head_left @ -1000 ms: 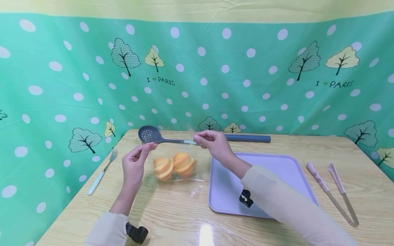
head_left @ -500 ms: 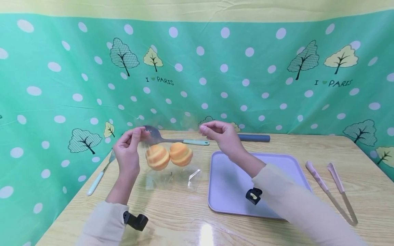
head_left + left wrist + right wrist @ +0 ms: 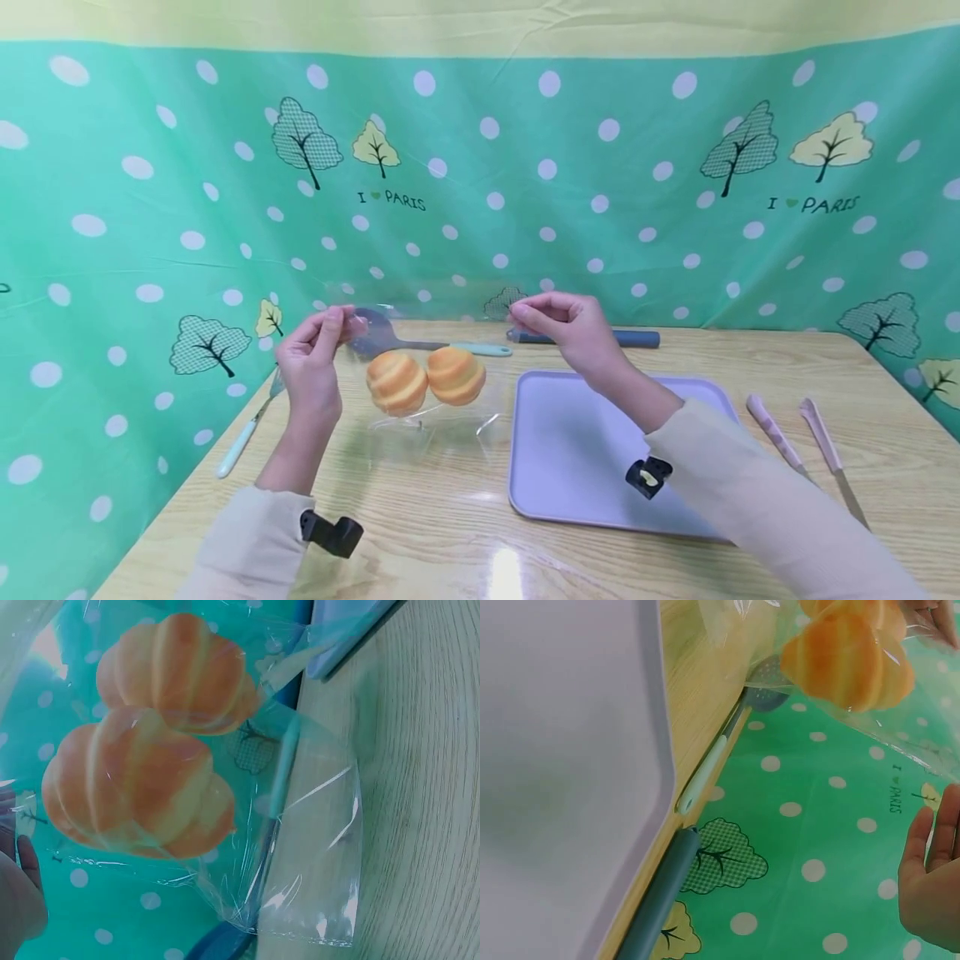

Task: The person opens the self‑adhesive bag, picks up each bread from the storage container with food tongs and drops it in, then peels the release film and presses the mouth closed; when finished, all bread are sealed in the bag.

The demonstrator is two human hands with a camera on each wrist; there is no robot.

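Note:
Two golden, ridged bread rolls (image 3: 396,383) sit side by side inside a clear plastic bag (image 3: 435,437), which hangs above the table. In the left wrist view the nearer roll (image 3: 139,784) and the bag's loose, shiny lower part (image 3: 322,825) show large. My left hand (image 3: 311,358) pinches the bag's upper left side between thumb and fingers. On the other side, my right hand (image 3: 581,337) pinches the upper right side, its fingertips close together. The film between the hands is so clear that its upper edge is hard to make out.
A lilac tray (image 3: 600,450) lies under my right forearm, with tongs (image 3: 825,433) to its right. Behind the bag lie a slotted spoon (image 3: 480,349) and a dark blue rod (image 3: 636,338). A fork (image 3: 238,448) lies at the left edge. A patterned curtain (image 3: 480,167) hangs behind.
Both hands have risen and spread apart, the right hand moving rightward and the left a little leftward. The bag with the rolls has lifted, and its top is stretched wider.

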